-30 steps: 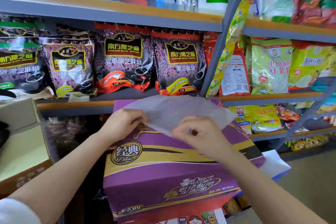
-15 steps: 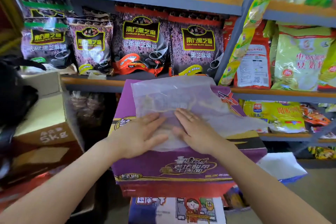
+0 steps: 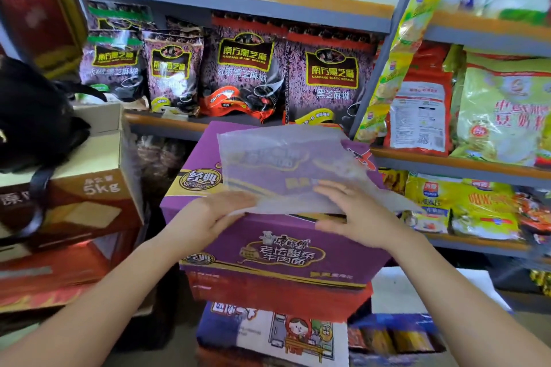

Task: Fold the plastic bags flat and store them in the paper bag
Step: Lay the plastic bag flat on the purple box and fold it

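Both hands [image 3: 214, 217] [image 3: 357, 211] now apart, flat-fingered on plastic bag [image 3: 283, 170] atop purple carton [image 3: 268, 250], snack shelves [image 3: 208, 122] behind.

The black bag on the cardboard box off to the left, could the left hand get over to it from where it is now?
Probably yes. The left hand lies flat on the plastic bag, gripping nothing, and nothing stands between it and the black bag.

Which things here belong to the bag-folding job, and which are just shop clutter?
In the job: plastic bag, left hand, right hand, purple carton as work surface.
Clutter: black bag, 5kg box, sesame packets.
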